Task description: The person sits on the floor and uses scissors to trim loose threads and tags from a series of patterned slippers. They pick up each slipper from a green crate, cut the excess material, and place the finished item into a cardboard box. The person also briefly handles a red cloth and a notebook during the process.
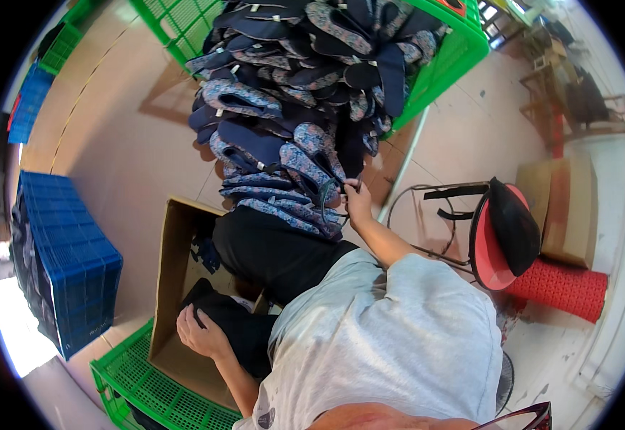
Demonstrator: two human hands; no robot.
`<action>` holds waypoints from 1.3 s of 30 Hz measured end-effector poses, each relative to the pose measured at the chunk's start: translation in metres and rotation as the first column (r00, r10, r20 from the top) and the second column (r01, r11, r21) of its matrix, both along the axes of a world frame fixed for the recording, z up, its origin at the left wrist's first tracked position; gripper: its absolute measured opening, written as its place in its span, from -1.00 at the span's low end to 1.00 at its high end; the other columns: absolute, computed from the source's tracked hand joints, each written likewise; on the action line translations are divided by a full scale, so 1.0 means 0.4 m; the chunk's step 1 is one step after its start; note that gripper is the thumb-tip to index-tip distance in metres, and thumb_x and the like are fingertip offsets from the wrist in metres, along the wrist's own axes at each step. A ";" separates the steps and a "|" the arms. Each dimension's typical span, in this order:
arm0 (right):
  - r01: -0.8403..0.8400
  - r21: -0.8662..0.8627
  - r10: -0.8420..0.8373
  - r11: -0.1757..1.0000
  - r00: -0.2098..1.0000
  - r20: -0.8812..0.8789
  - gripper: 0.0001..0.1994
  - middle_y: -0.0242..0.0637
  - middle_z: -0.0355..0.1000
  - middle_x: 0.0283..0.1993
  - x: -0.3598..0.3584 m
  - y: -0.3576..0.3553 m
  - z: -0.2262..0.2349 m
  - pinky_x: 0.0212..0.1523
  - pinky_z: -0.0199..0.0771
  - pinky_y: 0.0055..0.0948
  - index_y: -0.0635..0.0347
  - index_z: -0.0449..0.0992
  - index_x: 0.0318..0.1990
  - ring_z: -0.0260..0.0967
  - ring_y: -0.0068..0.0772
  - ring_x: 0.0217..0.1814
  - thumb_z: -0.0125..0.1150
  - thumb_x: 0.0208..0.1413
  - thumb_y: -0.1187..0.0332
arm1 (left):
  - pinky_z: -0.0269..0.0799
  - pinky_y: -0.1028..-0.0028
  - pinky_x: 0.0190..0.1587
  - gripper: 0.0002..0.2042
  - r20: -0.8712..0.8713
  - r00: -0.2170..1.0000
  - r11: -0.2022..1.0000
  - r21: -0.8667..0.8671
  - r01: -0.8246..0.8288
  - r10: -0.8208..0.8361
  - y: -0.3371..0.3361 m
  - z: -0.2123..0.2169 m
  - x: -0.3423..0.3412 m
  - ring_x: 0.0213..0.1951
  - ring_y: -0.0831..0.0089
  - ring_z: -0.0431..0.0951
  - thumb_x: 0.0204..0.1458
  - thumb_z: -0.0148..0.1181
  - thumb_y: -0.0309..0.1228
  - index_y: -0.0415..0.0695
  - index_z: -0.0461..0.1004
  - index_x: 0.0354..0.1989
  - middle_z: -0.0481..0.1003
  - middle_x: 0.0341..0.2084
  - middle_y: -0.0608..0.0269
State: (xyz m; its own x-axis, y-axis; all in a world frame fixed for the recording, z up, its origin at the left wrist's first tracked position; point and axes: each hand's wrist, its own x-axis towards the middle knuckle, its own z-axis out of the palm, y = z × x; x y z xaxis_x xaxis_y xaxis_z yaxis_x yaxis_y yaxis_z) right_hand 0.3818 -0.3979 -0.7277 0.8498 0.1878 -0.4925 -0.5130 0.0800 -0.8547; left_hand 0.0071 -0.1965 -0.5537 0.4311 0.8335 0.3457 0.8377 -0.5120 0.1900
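Note:
My right hand [358, 201] is closed, its fingertips pinched at the edge of the slipper pile, on my right thigh's far side. A thin, dark, loop-shaped thing [325, 201] hangs at those fingers; I cannot make out its kind. Against it lies a blue floral slipper [304, 170] with a dark sole, among several more in a tall heap [284, 86]. Lower left, my left hand [201, 333] rests on my bent left knee in black cloth [219, 308], fingers lying loosely over it and holding nothing.
A green crate [449, 82] stands behind the heap. An open cardboard box [165, 287] is beside my legs, by another green crate [162, 387]. Blue crates [72, 251] stand left. To the right are a chair with a red seat [488, 247], a carton [570, 215] and a red roll [563, 290].

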 end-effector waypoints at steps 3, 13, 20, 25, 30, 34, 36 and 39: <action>0.114 -0.231 -0.104 0.966 0.993 0.053 -0.86 -0.31 0.52 -0.32 -0.001 -0.094 -0.196 -0.53 0.34 -0.59 0.19 0.47 -0.10 0.35 -0.60 -0.48 0.04 0.23 0.47 | 0.36 0.20 0.07 -0.79 -0.139 0.990 1.000 0.003 0.020 -0.019 0.007 -0.011 0.025 -0.02 0.13 0.50 0.04 0.18 -0.45 -0.19 0.59 -0.16 0.56 -0.13 0.13; -0.276 -0.731 0.029 0.624 0.943 -0.332 -0.71 0.11 0.52 -0.04 -0.036 -0.395 -0.637 0.05 0.45 -0.11 0.21 0.55 -0.05 0.47 0.11 0.06 0.00 0.10 0.39 | 0.31 0.23 0.10 -0.84 -0.290 0.957 1.000 -0.010 -0.026 0.022 0.043 -0.041 0.053 -0.09 0.22 0.54 0.02 0.19 -0.42 -0.11 0.63 -0.24 0.60 -0.23 0.19; -0.631 -0.727 0.447 0.272 0.752 -0.485 -0.67 0.13 0.50 0.00 -0.035 -0.434 -0.659 0.05 0.46 -0.08 0.31 0.51 -0.03 0.46 0.16 0.05 0.10 0.15 0.26 | 0.27 0.24 0.13 -0.85 -0.362 0.932 0.999 -0.001 -0.034 0.031 0.044 -0.031 0.018 -0.09 0.23 0.52 0.01 0.19 -0.43 -0.12 0.63 -0.27 0.59 -0.27 0.24; -0.693 -0.721 0.589 0.014 0.589 -0.554 -0.65 0.19 0.49 0.00 -0.031 -0.428 -0.737 0.08 0.46 -0.08 0.31 0.51 -0.01 0.46 0.14 0.09 0.03 0.13 0.29 | 0.26 0.24 0.13 -0.85 -0.382 0.923 0.998 -0.003 -0.061 0.055 0.063 -0.027 0.006 -0.09 0.23 0.52 0.00 0.19 -0.43 -0.13 0.63 -0.28 0.58 -0.28 0.22; -0.542 -0.762 0.461 0.355 0.810 -0.361 -0.63 0.17 0.50 -0.01 -0.016 -0.359 -0.546 0.04 0.46 -0.08 0.30 0.51 -0.01 0.46 0.16 0.06 0.13 0.12 0.22 | 0.27 0.24 0.13 -0.85 -0.370 0.928 0.999 -0.013 -0.051 0.043 0.063 -0.029 -0.024 -0.12 0.23 0.52 -0.02 0.21 -0.44 -0.13 0.63 -0.28 0.59 -0.30 0.20; -0.351 -0.771 0.331 0.531 0.924 -0.193 -0.65 0.12 0.52 -0.15 -0.012 -0.335 -0.482 -0.02 0.47 -0.09 0.31 0.49 -0.11 0.49 0.16 -0.07 0.26 0.09 0.20 | 0.27 0.23 0.13 -0.86 -0.342 0.938 0.998 -0.018 -0.059 0.049 0.062 -0.023 -0.022 -0.14 0.22 0.53 -0.01 0.21 -0.44 -0.14 0.63 -0.29 0.59 -0.31 0.18; -0.176 -0.790 0.243 0.587 0.969 -0.036 -0.64 0.06 0.54 -0.25 -0.010 -0.317 -0.447 -0.08 0.50 -0.11 0.33 0.45 -0.14 0.53 0.10 -0.18 0.31 0.08 0.21 | 0.26 0.22 0.15 -0.86 -0.336 0.941 0.998 -0.017 -0.056 0.047 0.053 -0.024 -0.027 -0.14 0.21 0.53 0.00 0.20 -0.44 -0.14 0.62 -0.29 0.59 -0.31 0.18; -0.021 -0.598 -0.017 0.801 0.998 -0.058 -0.69 -0.10 0.52 -0.36 0.015 -0.307 -0.451 -0.38 0.52 -0.26 0.29 0.40 -0.15 0.54 -0.20 -0.34 0.33 0.09 0.28 | 0.25 0.21 0.17 -0.86 -0.304 0.952 0.999 0.005 -0.038 0.038 0.041 -0.013 -0.032 -0.15 0.21 0.53 -0.01 0.20 -0.45 -0.14 0.62 -0.29 0.58 -0.31 0.17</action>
